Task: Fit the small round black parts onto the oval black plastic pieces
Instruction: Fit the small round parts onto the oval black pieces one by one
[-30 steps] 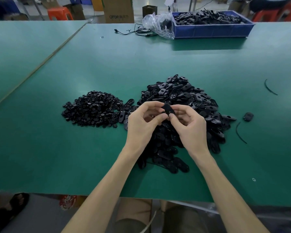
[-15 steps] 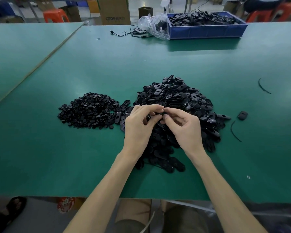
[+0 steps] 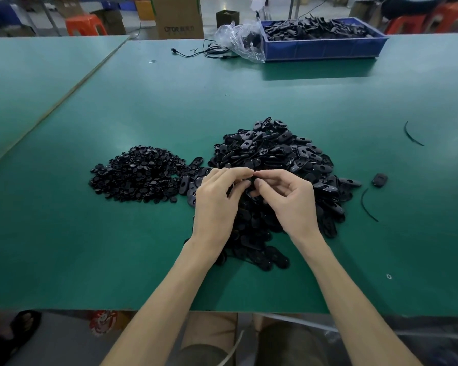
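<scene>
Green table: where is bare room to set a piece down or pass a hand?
Free: the stretch between both piles and the blue bin; the near-left area beside the round parts pile; the near edge right of the black strip. Crowded: the gap between piles, and the oval pieces pile, where left hand and right hand pinch a black part.

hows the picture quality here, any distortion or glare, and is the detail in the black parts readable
Head view: the wide lens slightly bows the edges of the green table; soft overhead light, faint sheen, no harsh glare; the heap of oval pieces and heap of round parts read as dark masses; the left hand and right hand look slightly soft, what they pinch unreadable.
</scene>
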`<control>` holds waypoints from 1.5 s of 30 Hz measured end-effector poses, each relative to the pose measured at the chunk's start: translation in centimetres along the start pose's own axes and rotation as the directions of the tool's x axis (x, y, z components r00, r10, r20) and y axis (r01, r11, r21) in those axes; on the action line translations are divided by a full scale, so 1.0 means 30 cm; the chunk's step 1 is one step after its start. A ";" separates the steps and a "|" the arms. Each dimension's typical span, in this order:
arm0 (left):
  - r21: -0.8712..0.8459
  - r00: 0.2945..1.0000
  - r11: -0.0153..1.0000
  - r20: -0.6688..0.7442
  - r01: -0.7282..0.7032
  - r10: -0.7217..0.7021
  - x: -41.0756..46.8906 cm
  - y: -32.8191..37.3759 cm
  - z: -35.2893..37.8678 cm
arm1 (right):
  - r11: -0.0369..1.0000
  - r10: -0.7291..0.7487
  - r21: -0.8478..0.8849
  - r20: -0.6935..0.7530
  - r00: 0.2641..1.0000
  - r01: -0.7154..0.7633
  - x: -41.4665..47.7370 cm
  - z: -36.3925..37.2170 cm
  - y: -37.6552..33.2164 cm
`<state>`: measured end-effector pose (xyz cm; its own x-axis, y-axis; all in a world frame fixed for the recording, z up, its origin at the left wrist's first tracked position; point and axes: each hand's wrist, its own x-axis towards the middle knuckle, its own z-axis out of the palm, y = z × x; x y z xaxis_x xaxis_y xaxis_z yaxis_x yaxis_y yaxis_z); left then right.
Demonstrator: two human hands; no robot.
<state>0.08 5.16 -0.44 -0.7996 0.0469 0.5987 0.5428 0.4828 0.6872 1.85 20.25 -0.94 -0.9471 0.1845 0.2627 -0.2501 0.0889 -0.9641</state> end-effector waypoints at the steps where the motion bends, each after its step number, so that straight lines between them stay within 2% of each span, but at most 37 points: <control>1: 0.014 1.000 1.000 0.005 -0.010 0.010 -0.001 0.002 0.001 | 1.000 0.003 0.005 -0.002 1.000 -0.003 0.000 -0.001 0.001; 10: 0.124 0.999 0.992 -0.026 -0.018 0.021 -0.006 0.000 0.007 | 0.994 0.042 0.104 -0.054 0.998 -0.036 0.008 -0.006 0.003; 16: 0.167 0.996 0.982 -0.011 -0.083 0.086 -0.007 0.010 0.004 | 0.985 0.068 0.161 -0.072 0.995 -0.055 0.010 -0.007 0.004; 21: 0.083 1.000 0.996 -0.004 0.017 -0.017 0.001 0.009 -0.008 | 0.986 0.061 0.157 -0.041 0.997 -0.054 0.007 -0.003 0.003; 24: 0.054 0.999 0.998 0.016 0.030 -0.031 0.004 0.014 -0.012 | 0.984 0.062 0.166 -0.025 0.998 -0.057 0.008 -0.004 0.004; 29: -0.108 0.983 0.981 0.102 0.163 -0.152 0.015 0.002 -0.030 | 0.975 0.051 0.216 0.010 0.999 -0.052 0.007 -0.007 -0.002; 33: -0.189 0.969 0.958 0.164 0.214 -0.184 0.024 0.001 -0.038 | 0.970 0.031 0.239 0.024 0.999 -0.036 0.008 -0.008 -0.005; 38: -0.210 0.954 0.942 0.206 0.262 -0.219 0.024 0.001 -0.037 | 0.973 0.018 0.230 0.047 0.999 -0.028 0.008 -0.011 -0.008; 45: -0.178 0.964 0.957 0.181 0.229 -0.197 0.020 0.006 -0.035 | 0.983 0.002 0.185 0.047 0.999 -0.011 0.012 -0.012 -0.002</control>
<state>-0.03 4.34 0.47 -0.9238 0.1086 0.3672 0.3823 0.3173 0.8678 1.58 20.66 -0.78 -0.9560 0.1383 0.2587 -0.2729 -0.0961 -0.9572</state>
